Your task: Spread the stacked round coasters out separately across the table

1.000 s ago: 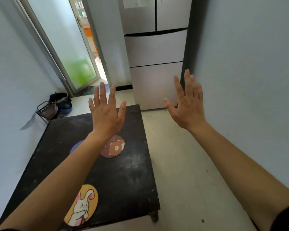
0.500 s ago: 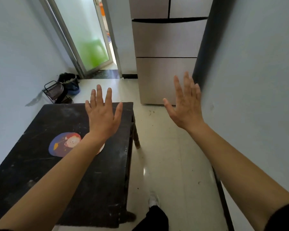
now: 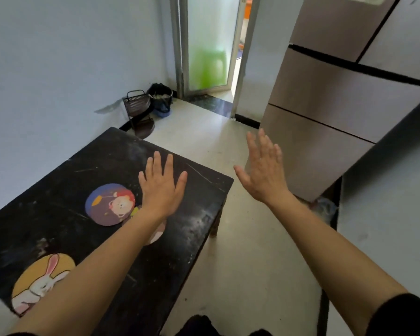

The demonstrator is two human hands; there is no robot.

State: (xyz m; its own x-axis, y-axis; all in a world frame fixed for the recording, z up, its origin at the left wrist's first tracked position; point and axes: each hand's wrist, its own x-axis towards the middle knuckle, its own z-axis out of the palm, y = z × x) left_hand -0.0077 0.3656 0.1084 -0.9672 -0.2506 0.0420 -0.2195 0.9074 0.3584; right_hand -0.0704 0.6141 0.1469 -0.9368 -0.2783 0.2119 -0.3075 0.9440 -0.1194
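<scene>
Under the left forearm, a third coaster (image 3: 157, 235) is mostly hidden; both hands, left (image 3: 161, 190) and right (image 3: 264, 170), are spread flat, holding nothing.

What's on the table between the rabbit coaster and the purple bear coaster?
Nothing: in the head view, only bare black table separates the rabbit coaster from the purple bear coaster. The left forearm passes to the right of that gap.

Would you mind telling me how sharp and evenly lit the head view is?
Head view: wide-angle bending tilts the fridge; daylight from the doorway glares off the floor; the table and both open hands, left and right, look slightly soft.
</scene>
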